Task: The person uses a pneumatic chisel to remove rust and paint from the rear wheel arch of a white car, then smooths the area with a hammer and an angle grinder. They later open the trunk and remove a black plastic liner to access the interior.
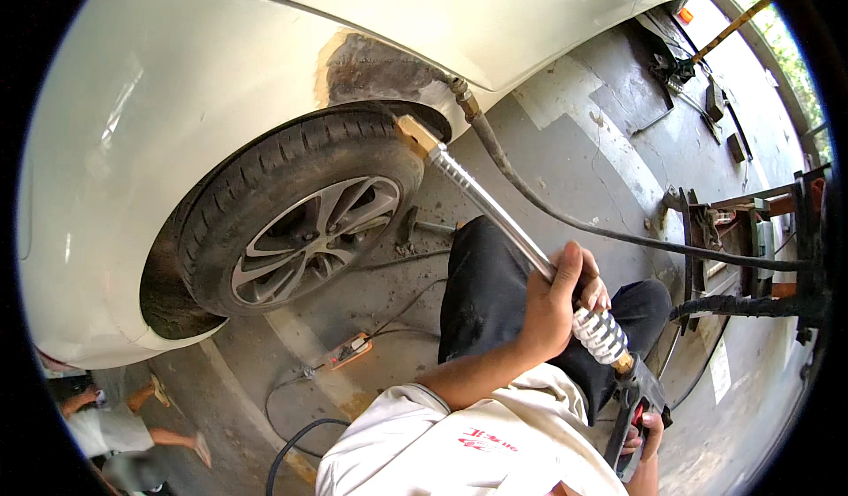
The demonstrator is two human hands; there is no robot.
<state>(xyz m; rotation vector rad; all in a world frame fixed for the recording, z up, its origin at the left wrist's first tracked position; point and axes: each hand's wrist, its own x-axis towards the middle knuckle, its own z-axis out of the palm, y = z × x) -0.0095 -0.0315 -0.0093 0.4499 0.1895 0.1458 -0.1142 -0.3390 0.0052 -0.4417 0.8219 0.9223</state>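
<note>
The dent puller (521, 242) is gripped firmly, the left hand (558, 297) clasped around its shaft (490, 202) and the right hand (652, 434) around its handle (617, 456), above the dark trousers (481, 275); a black cable (601, 228) passes beside it, and its head (415, 132) is near the tyre (353, 143) and the car's (203, 45) bare grey patch (375, 68). The shaft is silver, the head brass-coloured, the handle black with red trigger (638, 416). The white shirt (406, 452) bears red lettering (490, 443).

The wheel (315, 247) stands left of the tool (495, 213), the cable (609, 232) right — power strip (347, 351) on the floor (574, 160).
</note>
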